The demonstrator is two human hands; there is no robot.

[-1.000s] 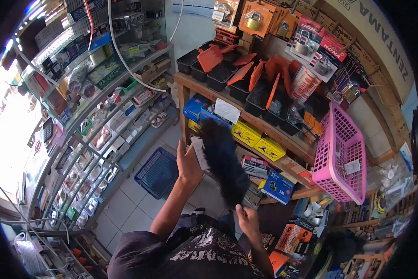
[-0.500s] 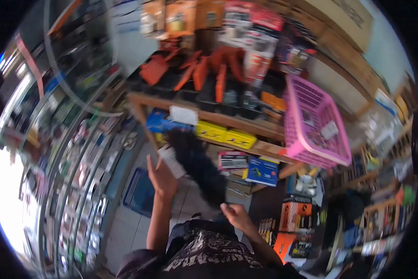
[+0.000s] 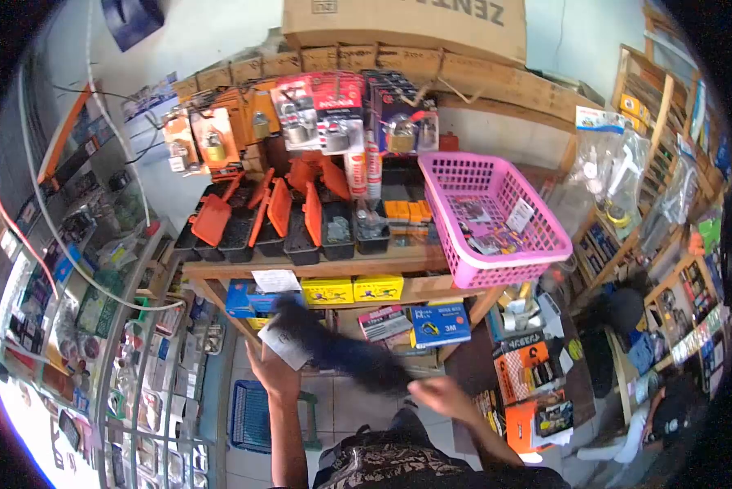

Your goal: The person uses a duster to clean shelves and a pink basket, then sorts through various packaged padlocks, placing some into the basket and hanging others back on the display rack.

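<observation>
My right hand [image 3: 446,398] is closed around the handle end of a dark, fluffy duster [image 3: 353,354], blurred by motion. The duster slants up to the left, and its far end lies over or beside a white card-like packet [image 3: 286,345] with grey print. My left hand [image 3: 276,373] is at the lower left edge of that packet and appears to grip it, though some fingers are hidden behind it. Just beyond both hands is a wooden shelf unit [image 3: 366,266], with yellow boxes [image 3: 327,291] and a blue box [image 3: 441,324] on its lower levels.
Black bins with orange lids [image 3: 279,208] and a pink basket [image 3: 504,261] stand on top. Padlock packs [image 3: 317,114] hang behind. A glass display case [image 3: 138,383] runs along the left. A blue-green crate [image 3: 250,416] rests on the floor. Orange boxes [image 3: 529,420] sit to the right.
The view has tilted up and steadied. The duster has swung flatter, its handle end moving right with my right hand. My left hand and the white packet sit lower in view.
</observation>
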